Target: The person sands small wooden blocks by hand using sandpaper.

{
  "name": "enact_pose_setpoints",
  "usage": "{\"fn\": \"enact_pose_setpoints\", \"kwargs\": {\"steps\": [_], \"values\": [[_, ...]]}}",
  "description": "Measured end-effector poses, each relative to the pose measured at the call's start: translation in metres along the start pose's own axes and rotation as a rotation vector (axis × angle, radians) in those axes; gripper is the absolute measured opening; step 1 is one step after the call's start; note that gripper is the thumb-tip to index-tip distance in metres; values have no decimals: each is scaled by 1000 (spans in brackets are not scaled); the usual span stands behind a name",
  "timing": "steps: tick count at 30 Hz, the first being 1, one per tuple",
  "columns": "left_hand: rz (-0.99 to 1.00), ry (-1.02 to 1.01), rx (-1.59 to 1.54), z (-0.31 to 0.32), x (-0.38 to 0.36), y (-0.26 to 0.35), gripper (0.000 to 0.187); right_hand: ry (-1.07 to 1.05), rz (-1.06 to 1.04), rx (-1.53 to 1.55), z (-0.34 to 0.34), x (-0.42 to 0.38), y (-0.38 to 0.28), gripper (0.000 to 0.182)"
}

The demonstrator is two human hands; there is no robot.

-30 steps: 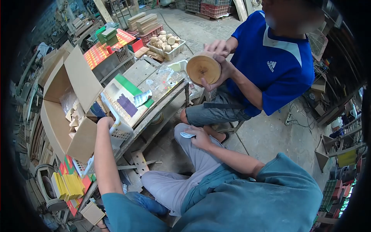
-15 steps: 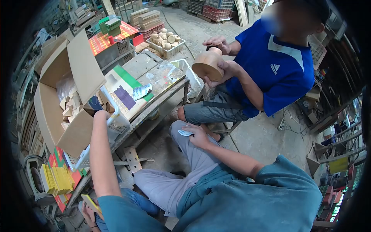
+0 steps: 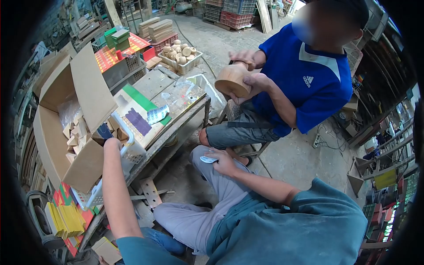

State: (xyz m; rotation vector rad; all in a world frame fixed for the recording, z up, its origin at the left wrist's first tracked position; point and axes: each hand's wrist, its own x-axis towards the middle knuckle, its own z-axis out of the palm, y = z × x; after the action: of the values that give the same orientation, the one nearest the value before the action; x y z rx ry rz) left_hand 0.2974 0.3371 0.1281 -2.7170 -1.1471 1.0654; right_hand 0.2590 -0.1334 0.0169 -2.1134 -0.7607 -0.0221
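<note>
My left hand (image 3: 113, 143) reaches into the white plastic basket (image 3: 133, 155), beside the flap of an open cardboard box (image 3: 52, 140). Its fingers are hidden, near a dark blue item (image 3: 104, 131) and some small wooden blocks. Over my raised knee, my right hand (image 3: 222, 160) is closed on a small white piece with blue print (image 3: 208, 159), which looks like sandpaper. More wooden blocks (image 3: 76, 138) fill part of the box, next to clear plastic.
Opposite sits a co-worker in a blue shirt (image 3: 282, 66), both hands on a round wooden piece (image 3: 232, 81). The worktable (image 3: 187, 107) carries a printed sheet (image 3: 157, 114). Yellow-edged boards (image 3: 67, 219) lie at lower left, near another person's board (image 3: 106, 250).
The view has shifted slightly. The co-worker's upper hand now lies over the neck of the round wooden piece. At lower left, the other person's board has turned to show its flat face.
</note>
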Motion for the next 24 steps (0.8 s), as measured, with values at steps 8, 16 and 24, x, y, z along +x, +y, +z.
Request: {"fn": "enact_pose_setpoints", "kwargs": {"steps": [8, 16, 24], "values": [[55, 19, -81, -10, -34, 3, 26, -15, 33, -32, -2, -3, -3, 41], [244, 226, -190, -2, -31, 2, 55, -4, 48, 9, -7, -2, -5, 44], [252, 190, -176, -12, -55, 12, 62, -24, 64, 47, -5, 0, -4, 50]]}}
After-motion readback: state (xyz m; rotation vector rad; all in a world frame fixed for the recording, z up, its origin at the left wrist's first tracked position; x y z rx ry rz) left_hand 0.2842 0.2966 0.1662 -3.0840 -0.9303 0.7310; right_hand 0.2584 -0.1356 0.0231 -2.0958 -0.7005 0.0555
